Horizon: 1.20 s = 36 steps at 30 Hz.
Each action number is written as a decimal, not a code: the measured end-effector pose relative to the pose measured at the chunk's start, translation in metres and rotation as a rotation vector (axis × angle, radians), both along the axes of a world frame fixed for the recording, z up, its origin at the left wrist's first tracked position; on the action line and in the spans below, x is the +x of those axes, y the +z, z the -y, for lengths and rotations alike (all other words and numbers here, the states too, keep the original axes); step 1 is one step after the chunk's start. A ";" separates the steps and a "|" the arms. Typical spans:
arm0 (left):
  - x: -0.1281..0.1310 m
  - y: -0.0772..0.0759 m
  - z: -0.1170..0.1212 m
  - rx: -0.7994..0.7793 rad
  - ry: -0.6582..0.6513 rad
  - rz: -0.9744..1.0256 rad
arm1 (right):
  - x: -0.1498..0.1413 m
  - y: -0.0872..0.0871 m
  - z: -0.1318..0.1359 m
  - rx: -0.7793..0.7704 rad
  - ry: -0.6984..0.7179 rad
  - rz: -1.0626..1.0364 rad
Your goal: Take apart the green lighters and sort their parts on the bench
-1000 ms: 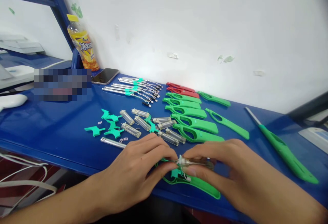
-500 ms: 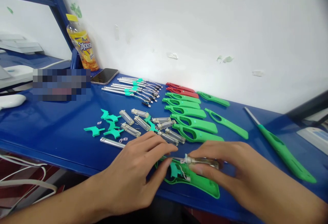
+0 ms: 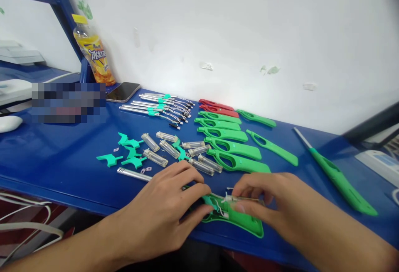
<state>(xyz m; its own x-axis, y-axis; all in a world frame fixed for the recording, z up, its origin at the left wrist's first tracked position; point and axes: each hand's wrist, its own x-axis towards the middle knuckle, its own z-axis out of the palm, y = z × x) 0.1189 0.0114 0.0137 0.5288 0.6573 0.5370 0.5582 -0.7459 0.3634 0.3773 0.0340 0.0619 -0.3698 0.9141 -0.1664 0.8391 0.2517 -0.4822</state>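
Observation:
A green lighter half-shell (image 3: 246, 224), with its hollow side up, lies at the front edge of the table. My left hand (image 3: 174, 205) is closed around its front end, thumb and fingertips by a teal trigger (image 3: 207, 200) inside; the hand hides most of that end. Thin wires and a small white plug (image 3: 224, 214) sit in the shell. Above the shell's handle, my right hand (image 3: 264, 195) pinches a clear fuel tank (image 3: 245, 199) with its valve end pointing left. From under my left hand sticks out a silver metal tube (image 3: 132, 173).
Loose fuel tanks (image 3: 170, 149) and teal triggers (image 3: 109, 159) lie beyond my left hand. Behind them are metal tubes with wires (image 3: 156, 108), green shells (image 3: 232, 147) and red shells (image 3: 216, 108). A whole lighter (image 3: 343, 178) lies right; a phone (image 3: 124, 92) and drink bottle (image 3: 93, 52) stand back left.
My right hand has brought the fuel tank lower and nearer the shell. My left fingertips have shifted right, over the trigger. The whole view has slid slightly.

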 end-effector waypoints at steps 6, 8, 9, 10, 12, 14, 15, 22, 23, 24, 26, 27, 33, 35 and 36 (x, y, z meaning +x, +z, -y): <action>0.001 0.001 -0.001 0.014 -0.016 0.001 | 0.000 -0.005 0.001 0.094 -0.061 0.003; 0.000 0.001 -0.001 0.014 -0.017 0.001 | 0.001 -0.001 -0.002 0.059 -0.039 -0.006; 0.000 0.001 -0.001 0.012 -0.019 0.001 | 0.002 0.001 -0.003 0.035 -0.016 -0.010; 0.000 0.001 -0.001 0.007 -0.022 0.001 | 0.003 0.004 -0.004 0.017 0.008 -0.010; 0.000 0.002 -0.002 -0.004 -0.033 0.002 | 0.004 0.007 -0.006 0.004 0.043 0.000; 0.001 0.003 -0.002 -0.008 -0.042 0.006 | 0.005 0.008 -0.006 0.048 0.049 0.026; 0.002 0.003 -0.002 -0.009 -0.045 0.007 | 0.005 0.007 -0.006 0.076 0.059 0.034; 0.001 0.004 -0.002 -0.018 -0.061 0.010 | 0.004 0.004 -0.004 0.148 0.213 -0.012; 0.001 0.004 -0.002 -0.022 -0.061 0.006 | 0.004 0.004 -0.004 0.145 0.211 -0.007; 0.001 0.004 -0.002 -0.025 -0.064 0.002 | 0.005 0.005 -0.004 0.142 0.208 -0.008; 0.001 0.005 -0.002 -0.026 -0.068 -0.004 | 0.006 0.005 -0.004 0.139 0.197 -0.020; 0.001 0.005 -0.002 -0.024 -0.069 -0.006 | 0.007 0.005 -0.005 0.137 0.194 -0.026; 0.001 0.004 -0.001 -0.012 -0.064 -0.031 | 0.009 0.002 -0.008 0.136 0.172 -0.006; 0.001 0.003 -0.001 -0.008 -0.063 -0.044 | 0.009 0.000 -0.009 0.136 0.180 0.005; 0.001 0.003 0.000 -0.008 -0.061 -0.051 | 0.009 0.000 -0.009 0.137 0.183 0.003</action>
<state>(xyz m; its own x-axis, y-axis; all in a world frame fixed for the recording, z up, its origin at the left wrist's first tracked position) 0.1199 0.0118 0.0169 0.5944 0.6273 0.5032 0.5298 -0.7762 0.3418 0.3859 0.0428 0.0615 -0.5311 0.8460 -0.0467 0.7750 0.4627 -0.4306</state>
